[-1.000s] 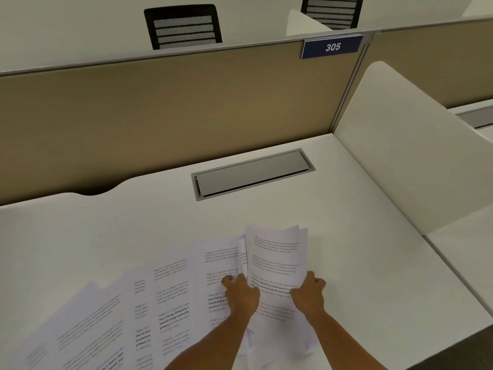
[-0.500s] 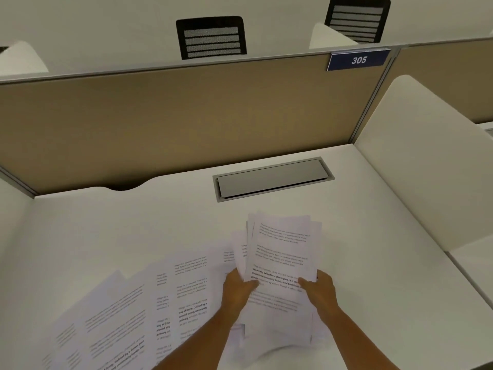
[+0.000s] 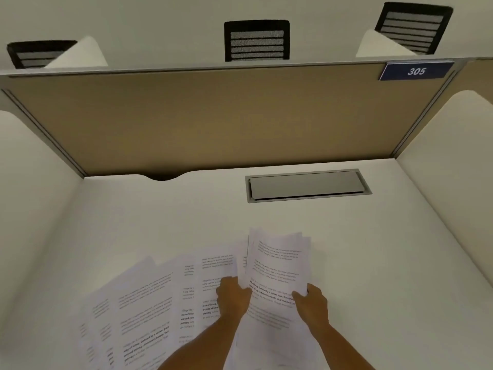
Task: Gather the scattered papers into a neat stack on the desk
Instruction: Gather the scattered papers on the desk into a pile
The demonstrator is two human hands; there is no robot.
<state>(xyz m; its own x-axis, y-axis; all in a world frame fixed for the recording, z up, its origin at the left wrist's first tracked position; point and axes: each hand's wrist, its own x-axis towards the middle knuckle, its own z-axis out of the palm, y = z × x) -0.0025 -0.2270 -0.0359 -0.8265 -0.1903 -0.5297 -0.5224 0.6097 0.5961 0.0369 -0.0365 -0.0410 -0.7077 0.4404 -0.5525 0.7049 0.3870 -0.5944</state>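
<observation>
A bundle of printed white sheets (image 3: 277, 263) is held between both hands, its far end raised off the white desk (image 3: 160, 217). My left hand (image 3: 233, 296) grips the bundle's left edge and my right hand (image 3: 310, 300) grips its right edge. The sheets in the bundle are not squared; their top edges stick out unevenly. To the left, several more printed pages (image 3: 144, 303) lie fanned out flat and overlapping, running down to the near-left edge of view. My forearms hide the lowest part of the bundle.
A grey cable hatch (image 3: 306, 186) is set into the desk behind the papers. A tan partition (image 3: 213, 116) with a blue "305" sign (image 3: 416, 71) closes the back. White side dividers (image 3: 453, 166) stand left and right. Black chairs (image 3: 256, 40) show beyond.
The view has tilted up and shifted left. The bundle now sits gripped at both side edges and lifted at its far end; the fanned pages on the left stay put.
</observation>
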